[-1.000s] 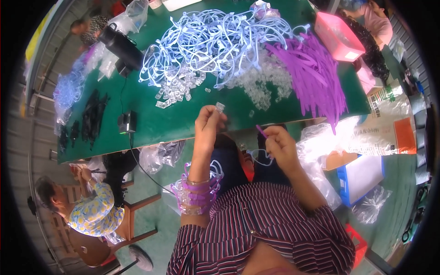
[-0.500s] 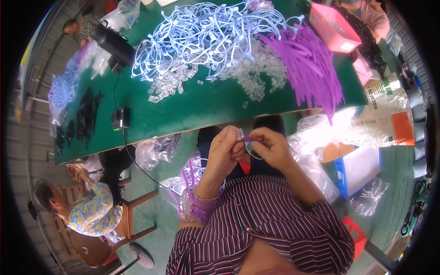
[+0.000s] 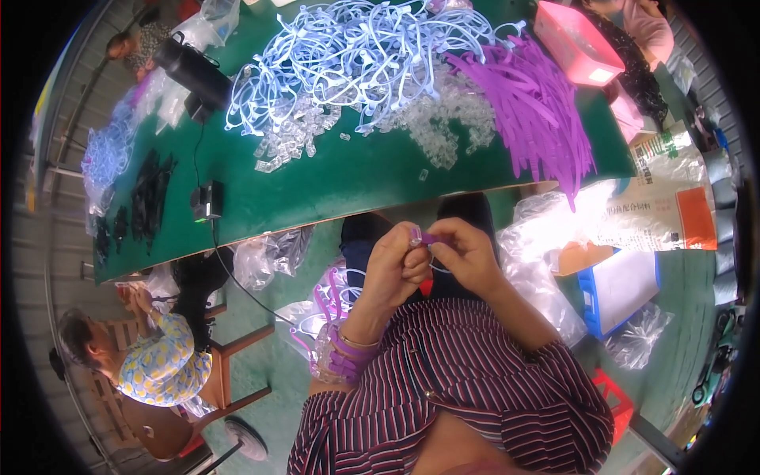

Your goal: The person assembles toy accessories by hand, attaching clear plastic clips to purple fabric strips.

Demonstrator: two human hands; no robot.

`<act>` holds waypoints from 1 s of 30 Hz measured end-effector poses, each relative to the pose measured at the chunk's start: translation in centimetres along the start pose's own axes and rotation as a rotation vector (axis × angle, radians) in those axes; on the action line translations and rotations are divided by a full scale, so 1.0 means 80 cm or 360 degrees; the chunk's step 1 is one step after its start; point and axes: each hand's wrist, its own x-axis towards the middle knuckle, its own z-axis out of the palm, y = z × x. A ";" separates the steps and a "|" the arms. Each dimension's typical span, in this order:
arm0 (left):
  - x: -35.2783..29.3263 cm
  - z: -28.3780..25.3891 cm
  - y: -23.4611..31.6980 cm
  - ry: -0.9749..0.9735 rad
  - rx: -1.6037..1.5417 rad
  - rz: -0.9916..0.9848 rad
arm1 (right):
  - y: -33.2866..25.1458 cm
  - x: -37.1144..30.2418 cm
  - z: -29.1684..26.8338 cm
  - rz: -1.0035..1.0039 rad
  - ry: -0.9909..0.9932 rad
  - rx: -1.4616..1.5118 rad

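Just beyond the table's front edge, my left hand [image 3: 392, 265] pinches a small clear plastic buckle [image 3: 415, 236] with its fingers curled. My right hand [image 3: 469, 260] is closed on a purple strap [image 3: 430, 238], whose tip meets the buckle and seems to run into it. Part of a thin pale blue loop [image 3: 440, 267] shows under my right fingers; what it joins is hidden. Round my left wrist sit purple straps and clear pieces [image 3: 342, 360]. On the table lie pale blue frames [image 3: 348, 63] in a tangled heap, loose clear buckles [image 3: 297, 131] and a purple strap pile [image 3: 538, 111].
The green table [image 3: 317, 186] carries a black bottle [image 3: 190, 71], a small black box [image 3: 207, 201] with a cable, and a pink bin [image 3: 578, 43]. Plastic bags [image 3: 538, 293] and a blue-edged case [image 3: 621, 289] lie right. A co-worker [image 3: 158, 352] sits at left.
My hands have come closer together. The purple strap's tip has moved left up to the clear buckle, where purple now shows through it.
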 end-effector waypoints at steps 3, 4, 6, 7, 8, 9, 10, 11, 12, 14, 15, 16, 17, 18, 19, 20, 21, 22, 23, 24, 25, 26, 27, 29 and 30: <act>0.000 -0.003 -0.002 0.0022 0.0144 0.0016 | 0.001 0.002 0.000 -0.0069 0.0019 -0.0056; 0.001 -0.004 -0.001 0.0054 0.0256 0.0047 | 0.001 0.003 -0.003 -0.0052 0.0023 -0.0121; 0.003 -0.008 0.000 0.0158 0.0572 0.0124 | -0.003 0.007 -0.008 -0.0037 0.0025 -0.0187; 0.001 -0.009 0.001 0.0267 0.0888 0.0201 | -0.011 0.012 -0.011 -0.0289 0.0043 -0.0500; 0.000 -0.008 0.001 0.0272 0.0888 0.0206 | -0.015 0.015 -0.012 -0.0543 0.0062 -0.0811; -0.002 -0.007 0.001 0.0250 0.1237 0.0293 | -0.016 0.013 -0.010 -0.0544 0.0056 -0.0808; -0.002 -0.007 0.001 0.0220 0.1588 0.0380 | -0.014 0.011 -0.009 -0.0479 0.0055 -0.0842; -0.002 -0.009 0.002 0.0220 0.1589 0.0384 | -0.013 0.008 -0.008 -0.0414 0.0054 -0.0875; -0.002 -0.011 0.003 0.0174 0.1662 0.0392 | -0.013 0.006 -0.010 -0.0417 0.0052 -0.0875; -0.004 -0.008 0.007 0.0127 0.1732 0.0399 | -0.013 -0.002 -0.019 -0.0220 -0.0045 -0.0014; -0.005 -0.002 0.009 0.0107 0.1754 0.0377 | -0.009 -0.002 -0.021 -0.0219 -0.0045 -0.0016; -0.005 0.004 0.012 0.0085 0.1777 0.0354 | -0.006 0.000 -0.023 -0.0199 -0.0106 0.0089; -0.004 0.005 0.013 0.0084 0.1776 0.0353 | -0.006 0.002 -0.023 -0.0179 -0.0165 0.0194; -0.004 0.006 0.013 0.0050 0.1806 0.0417 | -0.007 0.003 -0.025 -0.0177 -0.0162 0.0191; -0.003 0.006 0.014 0.0016 0.1835 0.0480 | -0.011 0.004 -0.025 -0.0074 -0.0177 0.0255; -0.004 0.002 0.017 0.0020 0.1834 0.0481 | -0.015 0.006 -0.022 0.0029 -0.0198 0.0322; -0.005 -0.004 0.022 -0.0040 0.1608 0.0344 | -0.014 0.007 -0.020 0.0031 -0.0201 0.0323; -0.005 -0.008 0.025 -0.0102 0.1376 0.0204 | -0.009 0.007 -0.018 -0.0015 -0.0224 0.0022; -0.006 -0.008 0.026 -0.0103 0.1372 0.0198 | -0.006 0.007 -0.017 -0.0061 -0.0247 -0.0278; -0.006 -0.007 0.026 -0.0091 0.1219 0.0131 | -0.010 0.007 -0.017 -0.0146 -0.0246 -0.0455; -0.007 -0.005 0.027 -0.0078 0.1066 0.0063 | -0.009 0.008 -0.017 -0.0139 -0.0242 -0.0455; -0.007 -0.004 0.026 -0.0076 0.1060 0.0057 | -0.008 0.010 -0.016 -0.0238 -0.0223 -0.0477; -0.006 -0.003 0.026 -0.0070 0.1045 0.0084 | -0.007 0.010 -0.015 -0.0337 -0.0203 -0.0499; -0.004 -0.006 0.024 -0.0060 0.1026 0.0109 | -0.016 0.012 -0.013 -0.0325 -0.0210 -0.0534; -0.002 -0.011 0.023 -0.0085 0.0818 0.0049 | -0.019 0.012 -0.012 -0.0321 -0.0219 -0.0568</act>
